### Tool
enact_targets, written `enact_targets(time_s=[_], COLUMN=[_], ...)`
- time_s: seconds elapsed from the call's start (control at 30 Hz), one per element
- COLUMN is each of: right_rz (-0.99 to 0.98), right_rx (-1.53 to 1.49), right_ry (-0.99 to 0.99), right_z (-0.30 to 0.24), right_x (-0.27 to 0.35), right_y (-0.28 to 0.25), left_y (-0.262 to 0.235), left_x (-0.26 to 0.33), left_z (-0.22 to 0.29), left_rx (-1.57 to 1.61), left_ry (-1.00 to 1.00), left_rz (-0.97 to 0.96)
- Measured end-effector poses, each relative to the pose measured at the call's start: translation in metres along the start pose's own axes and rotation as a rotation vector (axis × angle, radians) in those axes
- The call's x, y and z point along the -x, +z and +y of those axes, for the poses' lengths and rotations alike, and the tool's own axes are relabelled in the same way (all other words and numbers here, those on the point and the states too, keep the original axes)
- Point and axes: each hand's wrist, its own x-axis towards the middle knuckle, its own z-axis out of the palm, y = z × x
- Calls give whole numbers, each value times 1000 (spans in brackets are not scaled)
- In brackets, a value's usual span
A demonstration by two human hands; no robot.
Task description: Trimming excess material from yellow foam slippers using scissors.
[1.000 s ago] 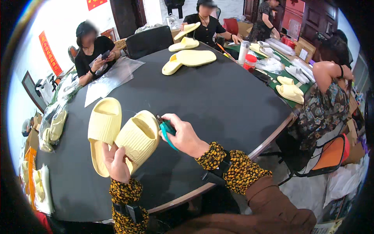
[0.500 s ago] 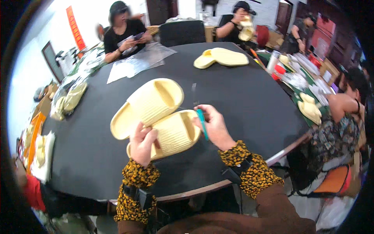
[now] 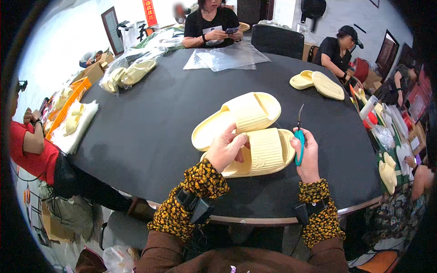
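Note:
Two pale yellow ridged slippers lie side by side on the black tabletop before me: a far slipper (image 3: 248, 111) and a near slipper (image 3: 268, 154). My left hand (image 3: 225, 148) is closed on the near slipper, thumb and fingers at the strap's opening; some fingertips are hidden. Just right of that slipper's toe, my right hand (image 3: 308, 157) grips small scissors (image 3: 299, 145) with teal handles. Their dark, thin blades point away from me.
Another pair of slippers (image 3: 325, 85) rests at the far right. Clear plastic sheets (image 3: 227, 58) lie before a seated person (image 3: 211, 25) with a phone. Bagged slippers (image 3: 132, 73) sit at far left. A person in red (image 3: 34, 145) stands left; a cluttered side table (image 3: 396, 141) is right.
My view has turned left, shifting the scene rightward. The scissors' blades now show sharply beside the near slipper's toe. The person at the far right has lowered the slippers held up before.

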Motion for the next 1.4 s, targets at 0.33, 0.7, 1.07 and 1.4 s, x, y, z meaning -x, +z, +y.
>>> enact_targets(time_s=[0.33, 0.7, 1.07, 1.4], right_rz=[50, -70, -17, 103], right_rx=[-32, 4, 191, 642], right_ry=[4, 181, 98, -16], right_z=[11, 3, 28, 38], right_x=[-12, -12, -21, -26], right_y=[-18, -31, -34, -48], left_y=[-29, -94, -87, -60], left_x=[-8, -39, -28, -27], left_z=[3, -63, -56, -48], left_rx=[-178, -928, -963, -1003], left_ry=[184, 147, 97, -19], left_rz=[328, 541, 368, 138])
